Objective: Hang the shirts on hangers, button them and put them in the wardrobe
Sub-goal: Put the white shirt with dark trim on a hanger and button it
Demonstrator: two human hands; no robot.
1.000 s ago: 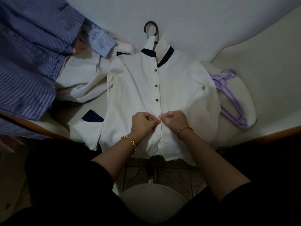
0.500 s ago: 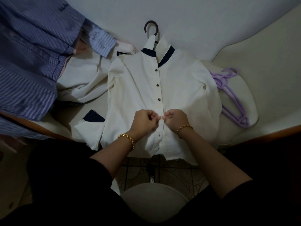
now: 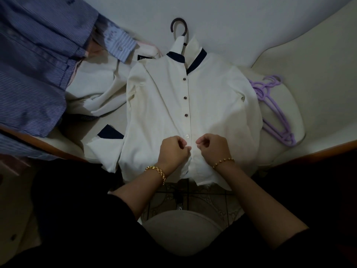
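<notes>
Our left fingers (image 3: 184, 147) are curled tight, and thumb and forefinger seem to pinch the front edge of the white shirt (image 3: 160, 113) just below its pale button (image 3: 187, 135). The right fingers (image 3: 202, 143) curl just across the placket, near the left ones but apart; we cannot tell whether they hold any cloth. To do the next fastening well, we judge we should draw both edges level, match hole to button so none is skipped, and keep the front flat without tugging it off the hanger (image 3: 178, 26). The shirt lies spread under both hands, collar away from us, hem drooping over the near edge. Three dark buttons (image 3: 185, 97) run up beyond our knuckles. Purple hangers (image 3: 274, 113) lie to the right and a striped blue shirt (image 3: 34, 64) to the left.
</notes>
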